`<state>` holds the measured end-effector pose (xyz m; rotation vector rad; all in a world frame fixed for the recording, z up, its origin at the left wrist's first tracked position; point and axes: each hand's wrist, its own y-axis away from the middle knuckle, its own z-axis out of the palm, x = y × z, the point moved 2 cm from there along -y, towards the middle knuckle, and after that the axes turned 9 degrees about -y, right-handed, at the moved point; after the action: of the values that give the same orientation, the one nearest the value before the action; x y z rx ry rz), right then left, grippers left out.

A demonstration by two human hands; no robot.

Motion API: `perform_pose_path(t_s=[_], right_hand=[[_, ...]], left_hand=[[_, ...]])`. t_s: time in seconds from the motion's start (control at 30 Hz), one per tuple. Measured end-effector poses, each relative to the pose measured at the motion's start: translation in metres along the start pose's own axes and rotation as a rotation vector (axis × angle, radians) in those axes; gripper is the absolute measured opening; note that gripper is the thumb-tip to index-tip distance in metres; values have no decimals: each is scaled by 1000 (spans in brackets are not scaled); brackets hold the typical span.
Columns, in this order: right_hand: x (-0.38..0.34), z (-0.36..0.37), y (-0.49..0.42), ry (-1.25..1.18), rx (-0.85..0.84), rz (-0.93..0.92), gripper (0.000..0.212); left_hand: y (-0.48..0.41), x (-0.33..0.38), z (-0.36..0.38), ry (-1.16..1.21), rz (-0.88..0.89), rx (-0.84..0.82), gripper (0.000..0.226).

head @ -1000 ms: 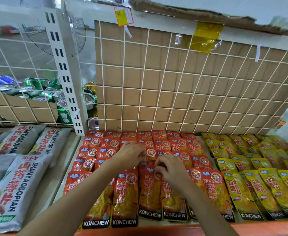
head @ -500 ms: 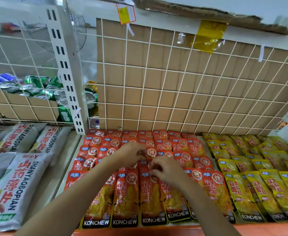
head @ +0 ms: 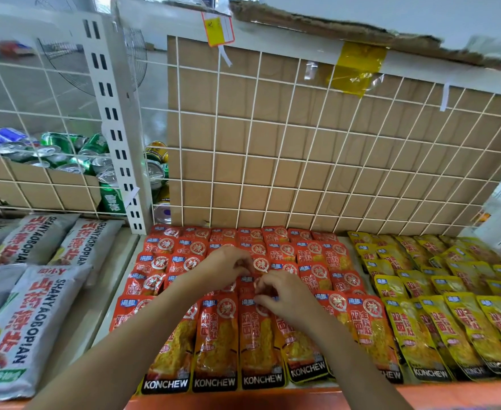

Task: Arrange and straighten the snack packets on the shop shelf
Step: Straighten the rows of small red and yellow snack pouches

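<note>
Several rows of red KONCHEW snack packets (head: 314, 255) lie overlapped on the shelf, front row lowest. My left hand (head: 224, 269) sits over the middle rows, fingers curled down onto the top edge of a red packet (head: 259, 263). Just to its right and a little nearer, my right hand (head: 284, 294) pinches the top of a front-row red packet (head: 258, 338). Both forearms cover parts of the front row. Yellow packets (head: 438, 294) of the same brand fill the shelf to the right.
A white wire grid backed with cardboard (head: 317, 161) closes the rear of the shelf. Grey SHANYAOBOPIAN bags (head: 27, 321) lie on the left section. Drink cans (head: 65, 155) are stacked behind the grid at upper left. An orange shelf lip (head: 450, 395) runs along the front.
Both hands have shifted slightly farther back onto the middle rows and closer together. The front-row packet under the right hand now lies straighter in line with its neighbours.
</note>
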<state>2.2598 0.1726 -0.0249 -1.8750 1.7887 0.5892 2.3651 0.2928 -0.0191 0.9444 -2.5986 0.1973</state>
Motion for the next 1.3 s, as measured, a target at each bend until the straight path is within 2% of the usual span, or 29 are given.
perform_pose_path(t_s=[0.3,0.43,0.53,0.77,0.9,1.1,1.3], right_hand=[[-1,4,2,-15,10,-17,8],[5,1,6,-60,80,0,12],[9,-4,12,-74,159,8,8],[21,-6,20,-52,155,13,13],[22,-4,22,-40,142,3,22],[24,-2,22,-37,121,10,25],[25,1,21,-34,117,-8,25]], left_hand=[[4,-2,2,-3,-4,36,16],[17,-8,1,64,-35,237,17],[31,-18,1,2,-102,332,20],[47,-31,1,-120,-159,178,30],[41,-27,0,-144,-174,122,26],[32,-24,-6,-58,-207,36,12],[32,-24,-8,13,-210,63,12]])
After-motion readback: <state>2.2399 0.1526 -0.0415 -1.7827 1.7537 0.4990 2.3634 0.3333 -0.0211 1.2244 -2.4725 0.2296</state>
